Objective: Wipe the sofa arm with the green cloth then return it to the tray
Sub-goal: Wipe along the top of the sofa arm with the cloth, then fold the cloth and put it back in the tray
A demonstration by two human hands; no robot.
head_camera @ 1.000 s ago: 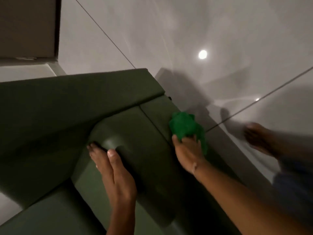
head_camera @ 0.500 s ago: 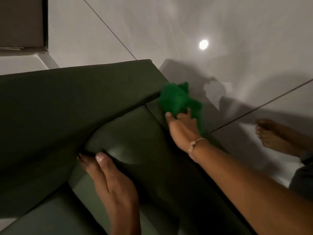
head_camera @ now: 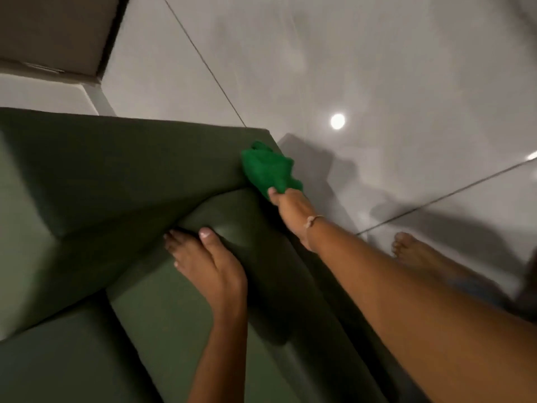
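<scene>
Both hands are on the sofa: the left hand (head_camera: 213, 264) rests flat, fingers spread and holding nothing, while the right hand (head_camera: 292, 206) has its fingers closed on the green cloth (head_camera: 267, 168), pressed at the far end of the sofa arm (head_camera: 244, 228). Bunched into a soft, light wad, the cloth shows no clear long axis; a pinch anywhere should hold it. No tray is visible.

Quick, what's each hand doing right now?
Left hand: open, lying flat on the sofa cushion, holding nothing.
Right hand: closed on the green cloth, pressing it against the sofa arm.
</scene>
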